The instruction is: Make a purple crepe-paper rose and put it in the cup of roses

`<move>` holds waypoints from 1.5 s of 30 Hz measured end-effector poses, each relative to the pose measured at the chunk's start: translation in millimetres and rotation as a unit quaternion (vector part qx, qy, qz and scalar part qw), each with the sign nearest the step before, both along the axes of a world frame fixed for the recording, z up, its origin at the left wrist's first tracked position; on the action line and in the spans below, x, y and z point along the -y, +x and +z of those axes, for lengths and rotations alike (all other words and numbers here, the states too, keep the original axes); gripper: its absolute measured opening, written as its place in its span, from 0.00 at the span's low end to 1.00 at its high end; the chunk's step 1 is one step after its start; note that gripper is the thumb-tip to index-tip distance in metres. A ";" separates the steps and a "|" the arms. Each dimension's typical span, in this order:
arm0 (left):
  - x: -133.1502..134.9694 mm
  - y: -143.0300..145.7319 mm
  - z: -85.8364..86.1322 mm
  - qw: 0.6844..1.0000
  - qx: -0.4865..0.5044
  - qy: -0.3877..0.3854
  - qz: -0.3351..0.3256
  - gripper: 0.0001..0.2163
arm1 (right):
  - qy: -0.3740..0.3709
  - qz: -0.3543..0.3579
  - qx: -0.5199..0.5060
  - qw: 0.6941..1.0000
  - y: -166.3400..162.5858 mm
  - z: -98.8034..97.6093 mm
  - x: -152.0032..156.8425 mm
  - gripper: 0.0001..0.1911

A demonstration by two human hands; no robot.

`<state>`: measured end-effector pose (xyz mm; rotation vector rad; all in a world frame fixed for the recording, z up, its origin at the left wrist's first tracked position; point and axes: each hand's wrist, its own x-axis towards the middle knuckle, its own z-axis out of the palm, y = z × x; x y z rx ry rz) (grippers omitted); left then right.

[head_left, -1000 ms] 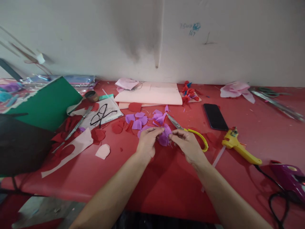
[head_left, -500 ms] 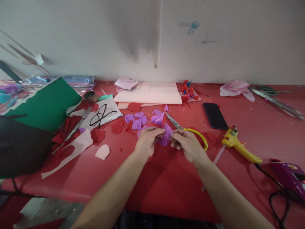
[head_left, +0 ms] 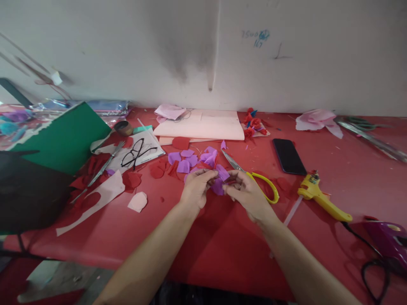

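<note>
Over the middle of the red table [head_left: 222,245], my left hand [head_left: 196,187] and my right hand [head_left: 246,192] meet, both pinched on a small purple paper piece [head_left: 219,181] held between their fingertips. A ring shows on a finger of my right hand. Just behind the hands lie several loose purple petals [head_left: 187,159] and red petals [head_left: 159,169]. Yellow-handled scissors [head_left: 257,178] lie right behind my right hand, blades pointing to the far left.
A yellow glue gun [head_left: 321,197] and black phone [head_left: 288,156] lie to the right, a purple device [head_left: 386,241] with a cord at far right. Pink paper sheets [head_left: 200,125], glasses [head_left: 136,153], green card [head_left: 63,137] and black card [head_left: 28,195] sit left and behind.
My hands have drawn slightly closer together around the purple piece, and the fingers have shifted on it. Everything else on the table lies as before.
</note>
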<state>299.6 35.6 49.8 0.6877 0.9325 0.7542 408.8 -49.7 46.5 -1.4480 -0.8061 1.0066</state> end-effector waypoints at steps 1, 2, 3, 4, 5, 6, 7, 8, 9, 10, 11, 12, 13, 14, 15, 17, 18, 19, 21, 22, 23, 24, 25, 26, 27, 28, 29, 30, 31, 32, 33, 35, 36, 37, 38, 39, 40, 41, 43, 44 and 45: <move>0.6 0.4 -0.5 1.000 0.002 -0.001 0.003 0.06 | 0.007 -0.006 0.020 1.000 -1.4 -1.8 -0.2 0.17; 1.3 0.7 -0.9 1.000 0.004 -0.002 0.006 0.06 | 0.012 -0.013 0.035 0.999 -2.7 -4.0 -0.5 0.16; 2.3 1.0 -1.2 1.000 0.008 -0.002 0.008 0.06 | 0.016 -0.020 0.046 0.999 -3.8 -6.3 -0.8 0.16; 3.3 1.3 -1.2 1.000 0.013 -0.001 0.009 0.05 | 0.018 -0.026 0.052 0.998 -4.7 -8.4 -1.1 0.15; 4.3 1.6 -1.1 1.000 0.016 -0.001 0.009 0.05 | 0.022 -0.030 0.055 0.998 -5.5 -10.2 -1.4 0.14; 5.3 1.8 -1.0 1.000 0.019 -0.001 0.009 0.05 | 0.027 -0.033 0.057 0.997 -6.3 -11.4 -1.6 0.13; 6.2 2.1 -0.8 1.000 0.021 -0.001 0.010 0.05 | 0.032 -0.037 0.059 0.997 -7.0 -12.1 -1.8 0.12; 7.0 2.3 -0.6 1.000 0.022 -0.002 0.012 0.04 | 0.036 -0.041 0.062 0.997 -7.8 -12.3 -1.9 0.12; 7.6 2.7 -0.6 1.000 0.024 -0.005 0.014 0.04 | 0.040 -0.047 0.065 0.996 -8.5 -12.1 -2.1 0.11; 8.0 3.0 -0.8 0.999 0.027 -0.009 0.017 0.04 | 0.042 -0.053 0.066 0.996 -9.2 -11.6 -2.2 0.10; 8.2 3.4 -1.1 0.999 0.031 -0.014 0.019 0.04 | 0.044 -0.058 0.066 0.995 -9.8 -11.1 -2.3 0.10; 8.3 3.8 -1.4 0.999 0.034 -0.020 0.022 0.04 | 0.044 -0.061 0.063 0.995 -10.3 -10.5 -2.5 0.10; 8.2 4.3 -1.7 0.999 0.037 -0.027 0.023 0.04 | 0.043 -0.061 0.057 0.996 -10.7 -10.1 -2.7 0.09; 8.0 4.7 -2.0 0.998 0.041 -0.035 0.025 0.04 | 0.041 -0.060 0.051 0.996 -10.8 -9.7 -2.9 0.09; 7.7 5.0 -2.1 0.998 0.045 -0.043 0.027 0.04 | 0.038 -0.057 0.046 0.997 -10.8 -9.3 -3.1 0.09; 7.3 5.6 -2.0 0.997 0.053 -0.053 0.030 0.04 | 0.031 -0.053 0.048 0.997 -10.4 -8.5 -3.0 0.09; 7.2 5.8 -1.8 0.996 0.055 -0.054 0.032 0.04 | 0.027 -0.054 0.054 0.997 -10.2 -8.0 -2.8 0.09; 7.3 6.0 -1.6 0.996 0.056 -0.054 0.033 0.04 | 0.023 -0.056 0.060 0.996 -10.2 -7.4 -2.4 0.08; 7.6 6.1 -1.3 0.997 0.051 -0.054 0.038 0.04 | 0.014 -0.062 0.072 0.995 -10.5 -6.4 -1.6 0.09; 7.8 6.1 -1.4 0.997 0.049 -0.055 0.039 0.04 | 0.010 -0.065 0.075 0.995 -10.9 -6.1 -1.3 0.09; 8.0 6.0 -1.6 0.997 0.047 -0.055 0.039 0.04 | 0.007 -0.068 0.077 0.995 -11.5 -6.0 -1.0 0.09; 8.2 5.9 -1.9 0.997 0.048 -0.055 0.038 0.04 | 0.006 -0.070 0.078 0.995 -12.1 -6.0 -1.0 0.09; 8.3 5.7 -2.2 0.997 0.049 -0.054 0.038 0.04 | 0.006 -0.071 0.078 0.994 -12.8 -6.1 -1.0 0.09; 8.4 5.5 -2.6 0.997 0.050 -0.051 0.038 0.04 | 0.007 -0.073 0.079 0.994 -13.4 -6.3 -1.2 0.09; 8.5 5.3 -3.0 0.997 0.052 -0.049 0.038 0.04 | 0.008 -0.075 0.079 0.994 -13.9 -6.4 -1.4 0.09; 8.5 5.2 -3.3 0.997 0.054 -0.047 0.039 0.04 | 0.011 -0.077 0.079 0.994 -14.4 -6.5 -1.6 0.08; 8.5 5.1 -3.5 0.997 0.053 -0.048 0.041 0.04 | 0.016 -0.078 0.081 0.994 -14.7 -6.6 -1.8 0.08; 8.5 5.1 -3.6 0.996 0.052 -0.049 0.043 0.04 | 0.020 -0.078 0.083 0.993 -14.8 -6.8 -1.8 0.08; 8.5 5.2 -3.5 0.996 0.052 -0.051 0.045 0.04 | 0.023 -0.078 0.088 0.993 -14.8 -7.1 -1.8 0.07; 8.6 5.3 -3.4 0.996 0.051 -0.052 0.047 0.04 | 0.026 -0.079 0.094 0.992 -14.7 -7.7 -1.6 0.08; 8.7 5.4 -3.2 0.996 0.050 -0.053 0.049 0.04 | 0.028 -0.081 0.101 0.991 -14.4 -8.6 -1.4 0.08; 8.9 5.8 -2.8 0.996 0.049 -0.055 0.052 0.04 | 0.032 -0.086 0.121 0.988 -13.7 -11.4 -0.9 0.08; 8.9 5.9 -2.7 0.996 0.048 -0.056 0.054 0.04 | 0.034 -0.089 0.132 0.987 -13.3 -13.1 -0.6 0.09; 9.0 6.0 -2.7 0.996 0.047 -0.057 0.054 0.04 | 0.037 -0.091 0.143 0.985 -13.0 -14.8 -0.4 0.09; 8.9 6.1 -2.9 0.996 0.047 -0.057 0.054 0.04 | 0.041 -0.092 0.154 0.983 -12.9 -16.4 -0.2 0.10; 8.9 6.2 -3.2 0.996 0.047 -0.055 0.053 0.04 | 0.044 -0.093 0.163 0.981 -12.8 -17.8 0.0 0.10; 8.8 6.2 -3.7 0.996 0.047 -0.051 0.052 0.04 | 0.046 -0.093 0.169 0.980 -12.8 -18.9 0.1 0.10; 8.6 6.2 -4.2 0.997 0.047 -0.046 0.050 0.04 | 0.048 -0.093 0.173 0.979 -12.9 -19.7 0.3 0.09; 8.3 6.3 -5.2 0.997 0.048 -0.033 0.050 0.04 | 0.050 -0.093 0.173 0.979 -13.1 -20.5 0.5 0.09; 8.2 6.3 -5.4 0.997 0.049 -0.027 0.050 0.05 | 0.049 -0.093 0.172 0.980 -13.2 -20.8 0.5 0.09; 8.2 6.4 -5.4 0.997 0.048 -0.022 0.051 0.05 | 0.048 -0.091 0.171 0.980 -13.2 -20.9 0.5 0.09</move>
